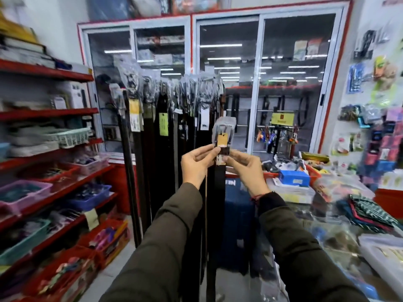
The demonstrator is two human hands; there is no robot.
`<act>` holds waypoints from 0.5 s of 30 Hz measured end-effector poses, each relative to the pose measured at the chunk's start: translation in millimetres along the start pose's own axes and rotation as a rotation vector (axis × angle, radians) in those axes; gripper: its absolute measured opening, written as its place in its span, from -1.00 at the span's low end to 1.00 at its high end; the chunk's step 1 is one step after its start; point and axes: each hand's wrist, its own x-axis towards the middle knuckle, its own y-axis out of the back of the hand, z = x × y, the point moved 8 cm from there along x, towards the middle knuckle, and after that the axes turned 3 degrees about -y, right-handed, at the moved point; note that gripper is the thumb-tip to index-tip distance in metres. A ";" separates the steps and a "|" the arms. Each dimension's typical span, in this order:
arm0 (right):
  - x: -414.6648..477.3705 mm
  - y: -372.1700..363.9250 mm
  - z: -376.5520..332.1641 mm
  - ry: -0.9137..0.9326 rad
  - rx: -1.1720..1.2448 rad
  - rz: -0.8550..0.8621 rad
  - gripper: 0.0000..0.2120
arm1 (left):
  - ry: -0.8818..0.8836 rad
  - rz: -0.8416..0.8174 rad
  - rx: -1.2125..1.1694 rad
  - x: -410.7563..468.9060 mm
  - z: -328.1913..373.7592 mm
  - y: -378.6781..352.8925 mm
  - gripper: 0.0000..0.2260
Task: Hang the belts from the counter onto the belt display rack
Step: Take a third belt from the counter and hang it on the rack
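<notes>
A dark belt (219, 188) hangs straight down in front of me, its buckle end wrapped in clear plastic with a tan paper tag. My left hand (196, 165) pinches the belt near the tag from the left. From the right, my right hand (244, 167) grips the same spot just below the buckle. The belt display rack (165, 88) stands behind and to the left, crowded with several dark belts in plastic sleeves with yellow and white tags. The held buckle sits lower than the rack's top, near its right end.
Red shelves (54, 114) with plastic baskets line the left side. A glass counter (340, 225) covered with goods, folded cloths and a blue box (294, 177) fills the right. Glass-door cabinets stand behind. A blue suitcase (237, 214) sits on the floor beneath the belt.
</notes>
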 end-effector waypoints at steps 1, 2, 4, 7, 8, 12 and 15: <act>6.0 -6.2 -11.4 0.020 0.014 0.002 -0.68 | -0.025 0.013 0.001 7.7 11.9 0.8 -0.73; 13.1 -12.1 -24.0 0.048 0.029 0.002 -0.69 | -0.049 0.023 0.001 15.9 24.1 0.5 -0.73; 26.9 -19.6 -47.6 0.103 0.054 -0.002 -0.70 | -0.100 0.032 0.002 30.4 46.6 -3.3 -0.71; 47.4 -26.9 -81.4 0.157 0.061 -0.005 -0.69 | -0.182 0.037 0.049 53.3 81.1 -13.6 -0.72; 54.0 -28.7 -90.4 0.166 0.062 -0.008 -0.68 | -0.202 0.037 0.066 59.9 91.2 -17.6 -0.72; 72.8 -30.9 -110.2 0.147 0.096 0.015 -0.64 | -0.217 0.057 0.107 79.3 118.4 -29.4 -0.70; 79.3 -27.3 -112.9 0.130 0.153 0.032 -0.67 | -0.186 0.056 0.089 85.3 125.4 -38.9 -0.71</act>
